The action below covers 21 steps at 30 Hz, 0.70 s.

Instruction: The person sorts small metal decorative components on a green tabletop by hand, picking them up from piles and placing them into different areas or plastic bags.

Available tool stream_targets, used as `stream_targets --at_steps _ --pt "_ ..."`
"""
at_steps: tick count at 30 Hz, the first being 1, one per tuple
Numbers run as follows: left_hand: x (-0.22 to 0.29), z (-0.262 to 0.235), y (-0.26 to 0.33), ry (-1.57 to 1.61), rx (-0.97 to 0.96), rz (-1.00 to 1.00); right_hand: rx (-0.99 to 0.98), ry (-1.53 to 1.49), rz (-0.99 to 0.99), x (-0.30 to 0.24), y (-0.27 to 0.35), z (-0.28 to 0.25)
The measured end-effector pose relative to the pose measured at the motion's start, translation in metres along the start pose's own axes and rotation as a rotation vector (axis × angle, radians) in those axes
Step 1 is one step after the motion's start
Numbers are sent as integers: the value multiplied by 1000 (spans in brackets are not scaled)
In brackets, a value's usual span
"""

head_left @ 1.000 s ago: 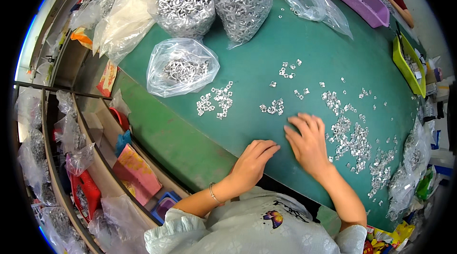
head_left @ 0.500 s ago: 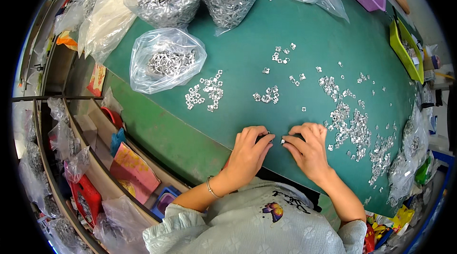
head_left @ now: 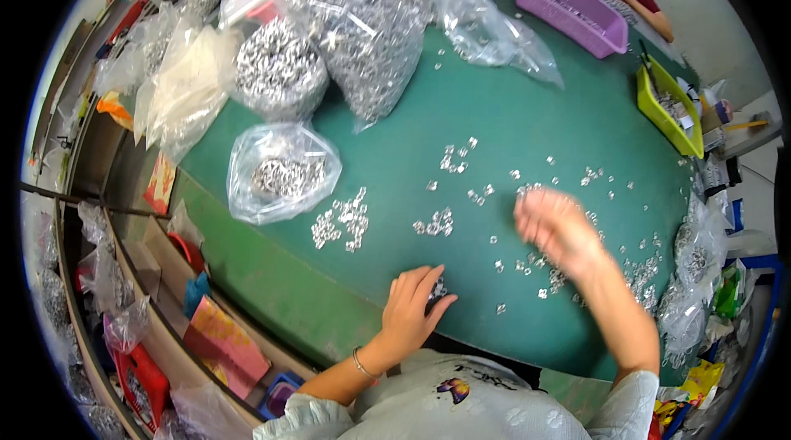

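Left hand (head_left: 412, 308) lies flat on the green bench (head_left: 527, 119), grip narrow, fingers cupped over a small heap of metal parts (head_left: 437, 289) at its fingertips. Right hand (head_left: 554, 227) is raised and blurred, grip state unclear. Loose parts (head_left: 342, 222) lie beyond the left grip; small clear bag (head_left: 280, 172) farther out.

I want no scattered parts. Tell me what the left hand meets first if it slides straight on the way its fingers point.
Probably the small metal parts right at the left hand fingers; depth is unclear.
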<state>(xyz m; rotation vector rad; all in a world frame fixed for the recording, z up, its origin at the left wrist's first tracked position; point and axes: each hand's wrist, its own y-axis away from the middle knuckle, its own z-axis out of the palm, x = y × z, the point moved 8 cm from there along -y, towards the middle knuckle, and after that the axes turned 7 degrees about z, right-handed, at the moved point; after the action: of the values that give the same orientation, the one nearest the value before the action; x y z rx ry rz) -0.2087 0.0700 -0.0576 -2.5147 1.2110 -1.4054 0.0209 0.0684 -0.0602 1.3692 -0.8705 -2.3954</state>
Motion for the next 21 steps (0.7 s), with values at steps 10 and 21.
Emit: stream_targets --at_steps 10,21 --pt "1 1 0 -63 79 38 310 462 -711 -174 -64 -34" --pt "4 3 -3 41 -29 80 342 1761 -775 9 5 69"
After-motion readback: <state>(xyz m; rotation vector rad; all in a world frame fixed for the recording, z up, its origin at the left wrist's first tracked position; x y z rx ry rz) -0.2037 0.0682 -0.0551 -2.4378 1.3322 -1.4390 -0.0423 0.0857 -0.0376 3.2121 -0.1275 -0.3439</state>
